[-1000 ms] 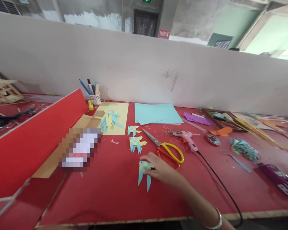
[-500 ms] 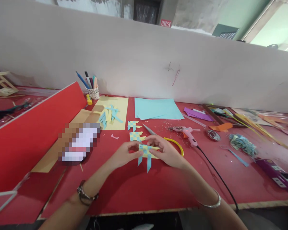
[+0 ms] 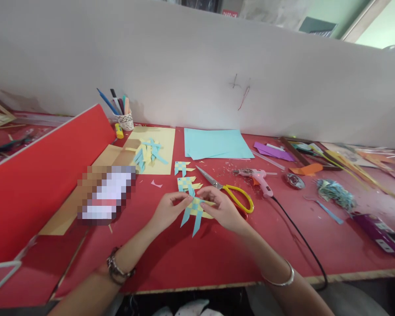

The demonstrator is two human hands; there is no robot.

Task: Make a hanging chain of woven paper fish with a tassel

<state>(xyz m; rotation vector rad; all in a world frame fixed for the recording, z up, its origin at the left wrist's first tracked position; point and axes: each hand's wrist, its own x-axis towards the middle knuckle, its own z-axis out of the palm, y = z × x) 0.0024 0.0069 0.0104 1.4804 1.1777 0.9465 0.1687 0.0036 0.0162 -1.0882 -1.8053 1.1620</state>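
Observation:
A woven paper fish (image 3: 196, 206) in blue and yellow strips is held up between my two hands above the red table. My left hand (image 3: 171, 210) pinches its left end between thumb and fingers. On its right side, my right hand (image 3: 222, 207) grips the yellow strips. Blue strip ends hang from its lower edge. Just beyond my fingers lie two similar woven fish, a nearer one (image 3: 185, 183) and a farther one (image 3: 181, 168). Scissors with yellow handles (image 3: 238, 195) lie beside my right hand, partly covered by it.
A pink glue gun (image 3: 261, 180) with a black cord lies right of the scissors. Blue paper sheets (image 3: 217, 144) are at the back. Paper strips (image 3: 149, 153) rest on a yellow sheet (image 3: 167, 137). A pen cup (image 3: 125, 122) and a blurred-out phone-like object (image 3: 107, 193) are at left.
The woven fish has tilted in my hands, with its blue ends now slanting left and another blue strip showing above it. My right hand has uncovered more of the scissors. The view has tipped down slightly.

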